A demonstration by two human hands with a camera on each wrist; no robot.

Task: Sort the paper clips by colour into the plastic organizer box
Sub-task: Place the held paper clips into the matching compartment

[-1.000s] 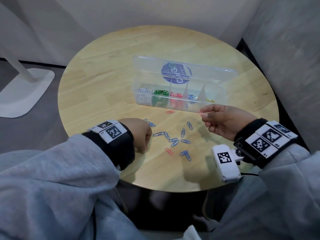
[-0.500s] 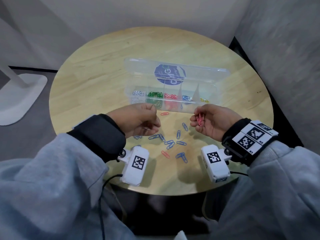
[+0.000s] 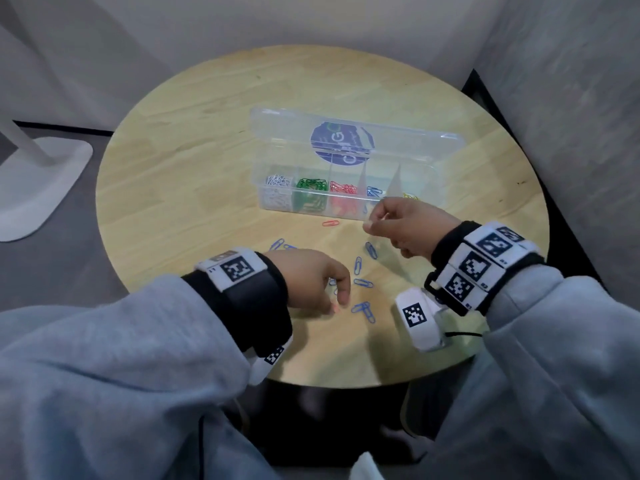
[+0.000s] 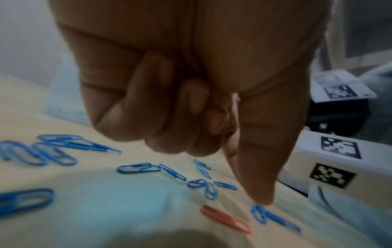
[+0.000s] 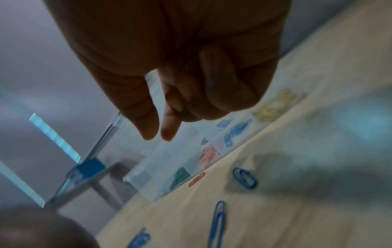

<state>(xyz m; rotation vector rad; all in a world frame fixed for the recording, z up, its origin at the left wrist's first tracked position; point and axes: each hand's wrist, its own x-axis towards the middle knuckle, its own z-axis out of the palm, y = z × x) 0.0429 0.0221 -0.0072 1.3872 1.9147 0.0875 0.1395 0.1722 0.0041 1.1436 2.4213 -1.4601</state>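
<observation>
Your left hand (image 3: 311,278) is down on the bench (image 3: 180,188), fingers curled under, thumb (image 4: 260,167) straight with its tip just beside a blue clip (image 4: 273,216). Whether it pinches anything: cannot tell, the fingertips hide it. A red clip (image 4: 226,221) lies just beside that thumb, long axis running diagonally toward the near edge; in the head view only its end shows under the hand.

Your right hand (image 3: 412,230) hovers at the front wall of the box (image 3: 446,147), thumb and forefinger tips close together, other fingers curled. Nothing visible between the tips; the right wrist view is blurred, so the grip's content cannot be told.

Loose blue clips (image 3: 362,282) lie scattered between the hands, pointing every way. A second red clip (image 3: 330,223) lies alone just before the box, long axis parallel to its front wall.

Box open, lid up. Compartments left to right: white, green, red, blue, yellow. The hand partly covers the blue and yellow ones.
</observation>
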